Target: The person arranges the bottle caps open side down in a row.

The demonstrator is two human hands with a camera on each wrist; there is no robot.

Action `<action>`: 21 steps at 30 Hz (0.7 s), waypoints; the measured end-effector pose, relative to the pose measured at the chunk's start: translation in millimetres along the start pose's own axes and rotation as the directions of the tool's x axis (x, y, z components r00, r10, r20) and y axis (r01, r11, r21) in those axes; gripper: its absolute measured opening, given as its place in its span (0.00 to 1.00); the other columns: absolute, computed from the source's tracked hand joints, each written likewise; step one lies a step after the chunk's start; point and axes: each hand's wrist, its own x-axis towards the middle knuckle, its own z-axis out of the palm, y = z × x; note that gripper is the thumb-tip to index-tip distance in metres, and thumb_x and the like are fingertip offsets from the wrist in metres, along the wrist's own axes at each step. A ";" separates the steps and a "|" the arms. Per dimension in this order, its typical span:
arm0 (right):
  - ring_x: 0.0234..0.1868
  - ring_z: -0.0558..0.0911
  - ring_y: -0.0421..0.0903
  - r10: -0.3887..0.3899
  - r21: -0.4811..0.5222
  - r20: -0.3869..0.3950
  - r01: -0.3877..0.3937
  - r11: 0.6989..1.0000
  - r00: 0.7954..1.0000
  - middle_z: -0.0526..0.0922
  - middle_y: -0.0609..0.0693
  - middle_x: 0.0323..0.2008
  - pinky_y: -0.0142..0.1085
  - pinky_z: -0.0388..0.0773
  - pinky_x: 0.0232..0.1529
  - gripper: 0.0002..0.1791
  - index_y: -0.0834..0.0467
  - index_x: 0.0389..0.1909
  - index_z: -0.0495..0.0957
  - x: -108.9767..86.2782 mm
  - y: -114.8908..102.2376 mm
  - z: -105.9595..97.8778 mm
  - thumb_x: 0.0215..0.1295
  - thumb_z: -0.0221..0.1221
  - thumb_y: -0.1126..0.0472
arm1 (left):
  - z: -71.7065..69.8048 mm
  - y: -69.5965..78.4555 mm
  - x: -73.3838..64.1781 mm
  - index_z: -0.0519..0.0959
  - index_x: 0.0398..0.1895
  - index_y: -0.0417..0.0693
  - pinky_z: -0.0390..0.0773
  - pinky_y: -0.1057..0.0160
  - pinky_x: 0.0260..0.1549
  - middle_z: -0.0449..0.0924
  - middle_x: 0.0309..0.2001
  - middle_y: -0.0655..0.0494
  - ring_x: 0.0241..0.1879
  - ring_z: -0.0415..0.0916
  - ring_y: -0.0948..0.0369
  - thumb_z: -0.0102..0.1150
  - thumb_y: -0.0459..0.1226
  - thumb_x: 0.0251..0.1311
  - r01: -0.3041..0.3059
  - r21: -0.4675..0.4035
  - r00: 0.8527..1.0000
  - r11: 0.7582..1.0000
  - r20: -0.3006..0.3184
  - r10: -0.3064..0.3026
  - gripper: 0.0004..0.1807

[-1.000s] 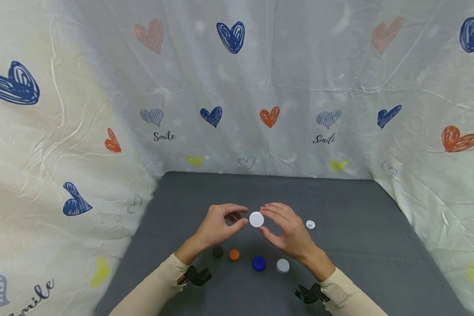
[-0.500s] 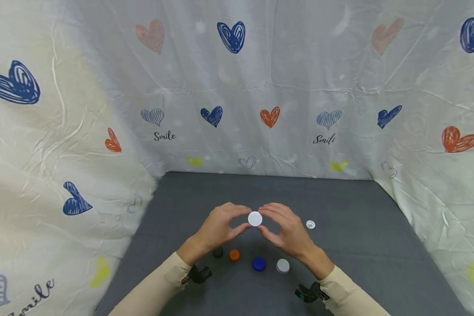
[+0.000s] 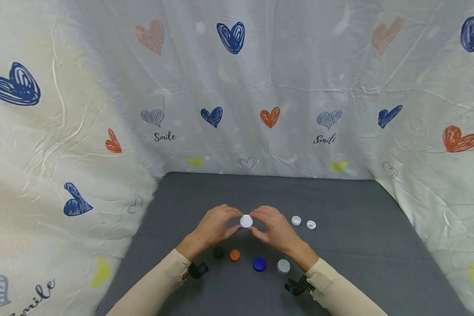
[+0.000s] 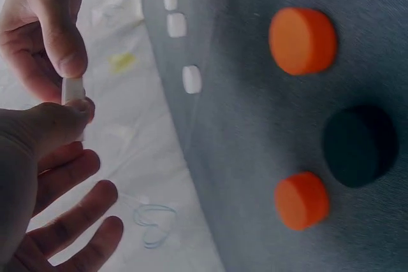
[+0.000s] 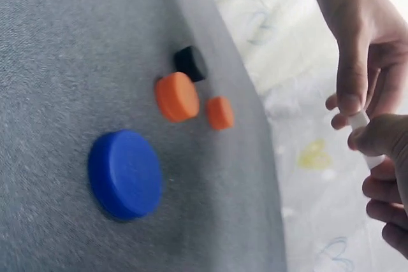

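Note:
In the head view a round white bottle cap [image 3: 246, 220] is held up between my two hands, above the grey table. My left hand [image 3: 215, 226] pinches its left edge between thumb and fingers. On the opposite edge, the thumb and fingers of my right hand [image 3: 274, 226] grip it. The left wrist view shows the cap [image 4: 72, 88] edge-on, with both thumbs against its face. Nearer to me lie a black cap [image 3: 218, 252], an orange cap [image 3: 235, 255], a blue cap [image 3: 259, 264] and a larger white cap [image 3: 283, 266].
Two small white caps [image 3: 296, 220] [image 3: 311, 224] lie right of my hands. The left wrist view shows a third white cap [image 4: 192, 79] and a second orange cap [image 4: 301, 200]. A cloth with printed hearts [image 3: 237, 87] hangs behind and beside the table.
My left hand has come in and taken hold of the cap's left edge. Both hands then shifted left with it, uncovering a small white cap beside the right hand.

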 end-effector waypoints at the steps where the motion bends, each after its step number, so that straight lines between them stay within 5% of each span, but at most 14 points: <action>1: 0.52 0.82 0.46 0.003 -0.013 0.020 -0.003 1.000 1.000 0.86 0.46 0.46 0.45 0.79 0.55 0.18 0.55 0.48 0.85 0.2 0.7 3.9 0.57 0.72 0.54 | 2.8 -2.3 -1.1 0.87 0.46 0.53 0.82 0.60 0.42 0.87 0.44 0.61 0.42 0.81 0.62 0.74 0.44 0.55 0.012 0.011 1.000 1.000 0.027 -0.012 0.16; 9: 0.49 0.83 0.46 0.064 -0.083 0.188 -0.049 0.995 0.980 0.86 0.46 0.43 0.45 0.78 0.55 0.14 0.54 0.44 0.86 -1.9 1.1 34.6 0.59 0.70 0.53 | 27.7 -19.7 -10.5 0.87 0.46 0.56 0.81 0.56 0.39 0.88 0.43 0.62 0.40 0.80 0.60 0.74 0.45 0.55 0.056 0.114 0.977 0.992 0.200 -0.078 0.15; 21: 0.47 0.84 0.46 0.090 -0.109 0.248 -0.064 0.992 0.964 0.87 0.46 0.39 0.44 0.79 0.52 0.12 0.54 0.40 0.88 -5.9 1.7 61.2 0.57 0.71 0.55 | 49.6 -28.9 -18.7 0.88 0.37 0.60 0.78 0.53 0.34 0.87 0.35 0.65 0.34 0.77 0.58 0.73 0.46 0.55 0.048 0.209 0.953 0.977 0.284 -0.107 0.07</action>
